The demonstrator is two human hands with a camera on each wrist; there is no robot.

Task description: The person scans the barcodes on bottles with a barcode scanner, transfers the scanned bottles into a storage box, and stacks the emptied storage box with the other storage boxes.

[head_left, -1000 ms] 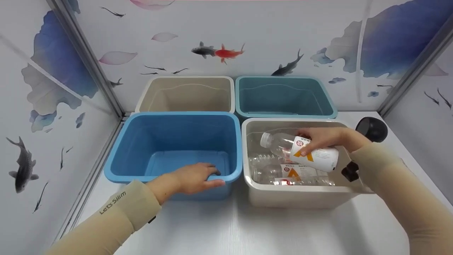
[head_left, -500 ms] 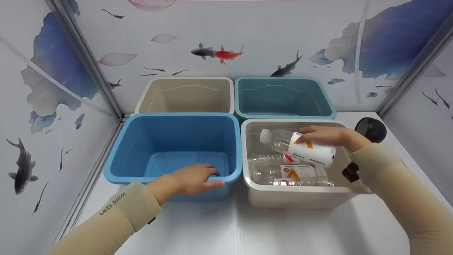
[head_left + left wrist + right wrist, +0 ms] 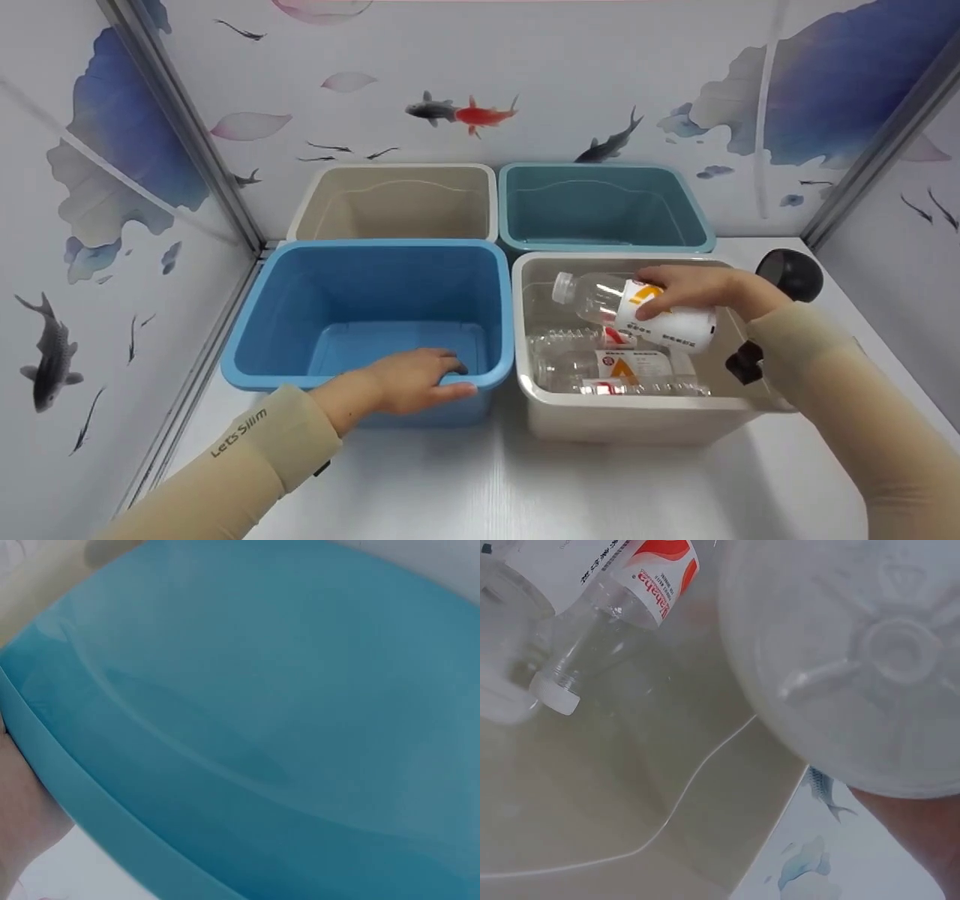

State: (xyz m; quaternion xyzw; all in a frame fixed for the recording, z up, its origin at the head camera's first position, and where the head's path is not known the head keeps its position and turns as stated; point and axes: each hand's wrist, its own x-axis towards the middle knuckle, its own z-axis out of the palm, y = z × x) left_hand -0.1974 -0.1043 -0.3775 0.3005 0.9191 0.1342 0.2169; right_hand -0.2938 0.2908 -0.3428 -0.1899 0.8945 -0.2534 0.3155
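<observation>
Bottle (image 3: 625,306) in hand, we seem to be at the step of moving it into or out of the grey bin (image 3: 630,421); which of the two, we cannot tell. Across the lower middle of the frame spreads our white desk (image 3: 465,487), carrying that bin at centre right, the blue bin (image 3: 401,341) at centre left, and behind them the beige bin (image 3: 412,202) and the teal bin (image 3: 604,210). Our left hand (image 3: 416,381) straddles the blue bin's near rim, fingers inside and thumb outside, clamped on that edge. At centre right, our right hand (image 3: 694,289) is clamped from above on the bottle's label, holding it tilted within the grey bin's opening, over the lying bottles (image 3: 634,365). Smallest, its white cap (image 3: 563,287) points left. We judge that the next move calls for a steady grip, then either clearance over the rim or a gentle lowering.
</observation>
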